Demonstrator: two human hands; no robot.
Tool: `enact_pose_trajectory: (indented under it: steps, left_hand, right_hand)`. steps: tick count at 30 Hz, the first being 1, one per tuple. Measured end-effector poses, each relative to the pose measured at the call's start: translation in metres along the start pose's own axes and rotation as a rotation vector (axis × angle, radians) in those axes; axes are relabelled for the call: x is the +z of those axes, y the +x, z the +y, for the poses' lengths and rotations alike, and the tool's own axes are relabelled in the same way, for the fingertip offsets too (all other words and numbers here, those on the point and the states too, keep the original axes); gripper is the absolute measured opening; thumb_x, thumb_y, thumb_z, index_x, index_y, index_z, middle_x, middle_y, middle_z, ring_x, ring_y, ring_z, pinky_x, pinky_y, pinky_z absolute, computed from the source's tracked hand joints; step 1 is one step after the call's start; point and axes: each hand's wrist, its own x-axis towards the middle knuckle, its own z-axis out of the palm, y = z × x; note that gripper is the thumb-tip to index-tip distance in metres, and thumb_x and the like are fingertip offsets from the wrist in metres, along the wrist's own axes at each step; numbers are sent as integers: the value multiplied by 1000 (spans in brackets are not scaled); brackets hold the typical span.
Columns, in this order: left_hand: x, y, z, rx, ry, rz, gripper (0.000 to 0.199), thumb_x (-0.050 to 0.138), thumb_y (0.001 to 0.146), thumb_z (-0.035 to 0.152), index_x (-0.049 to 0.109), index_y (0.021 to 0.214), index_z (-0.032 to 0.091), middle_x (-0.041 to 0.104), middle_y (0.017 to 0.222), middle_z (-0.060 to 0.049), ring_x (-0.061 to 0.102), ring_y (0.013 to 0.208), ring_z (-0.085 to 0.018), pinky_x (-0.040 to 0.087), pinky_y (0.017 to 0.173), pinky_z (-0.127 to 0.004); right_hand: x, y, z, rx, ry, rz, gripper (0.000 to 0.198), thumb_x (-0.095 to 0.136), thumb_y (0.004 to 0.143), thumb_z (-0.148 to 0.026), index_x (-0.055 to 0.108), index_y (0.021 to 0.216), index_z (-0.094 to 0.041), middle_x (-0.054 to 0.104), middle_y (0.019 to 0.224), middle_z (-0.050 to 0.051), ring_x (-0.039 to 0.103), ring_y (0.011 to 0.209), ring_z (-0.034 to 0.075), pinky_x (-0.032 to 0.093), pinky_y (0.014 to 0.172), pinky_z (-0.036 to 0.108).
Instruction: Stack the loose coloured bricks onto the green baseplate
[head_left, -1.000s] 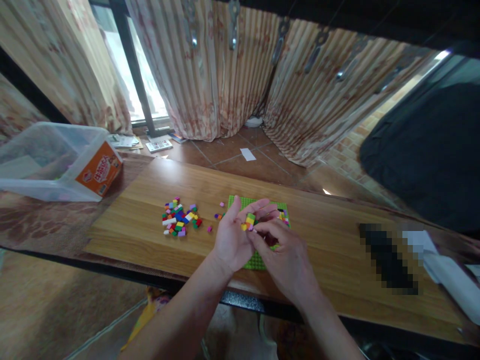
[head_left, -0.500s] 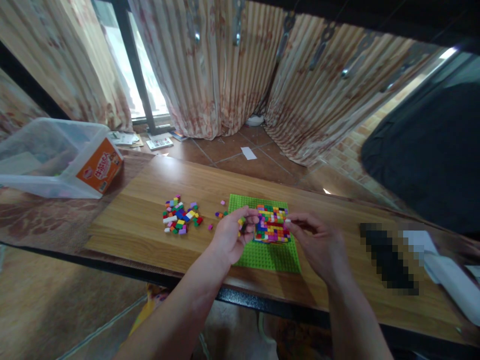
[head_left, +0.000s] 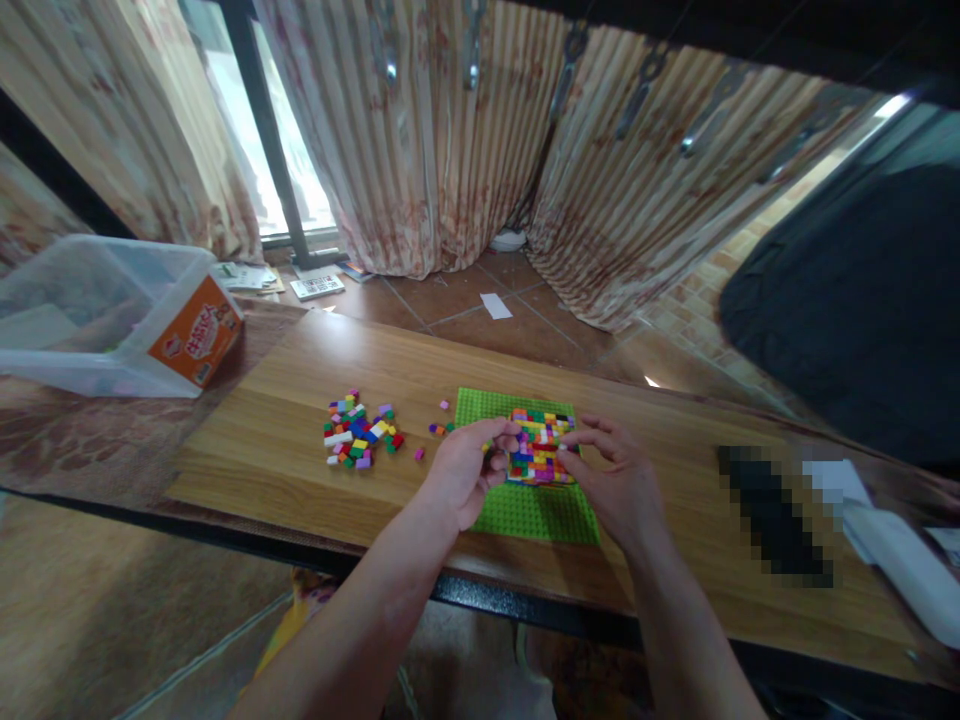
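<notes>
The hands (head_left: pixel 461 470) are bare and slim-fingered, joined to uncovered forearms (head_left: pixel 386 590) that taper toward the wrists (head_left: pixel 429 508).

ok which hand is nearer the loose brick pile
Left. The left hand is right of the loose brick pile; the right hand is farther right, by the brick structure.

Bright window (head_left: pixel 301 170), tabletop (head_left: pixel 405 370) glare (whitish), soft blur

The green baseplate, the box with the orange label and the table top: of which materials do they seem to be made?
Green baseplate: probably plastic, fairly matte, with rows of moulded-looking studs.
Box: likely plastic, clear but slightly cloudy; its walls are see-through.
Table top: wood or wood-look laminate, softly glossy; it shows grain and a bright reflection.
</notes>
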Motion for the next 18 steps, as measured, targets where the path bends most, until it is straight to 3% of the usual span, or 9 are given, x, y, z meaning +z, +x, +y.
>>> enact_pose_trajectory:
  steps: [7, 18]
  left_hand:
    - [0, -1, 1, 11, 6, -3, 11, 61, 77, 16, 68, 72, 8, 55, 62, 0, 38, 44, -2, 21, 39, -15]
    - [0, -1, 0, 7, 17, -3, 12, 60, 78, 17, 67, 73, 8, 55, 63, 0, 38, 45, -2, 23, 40, -14]
  right_hand:
    - [1, 0, -4, 79, 45, -9, 18, 70, 69, -37, 72, 78, -22, 62, 118, 11, 59, 110, 29, 43, 93, 49]
    - [5, -2, 4, 78, 102, -45, 18, 67, 77, -38, 70, 83, -21, 64, 116, 10, 62, 105, 26, 51, 87, 45]
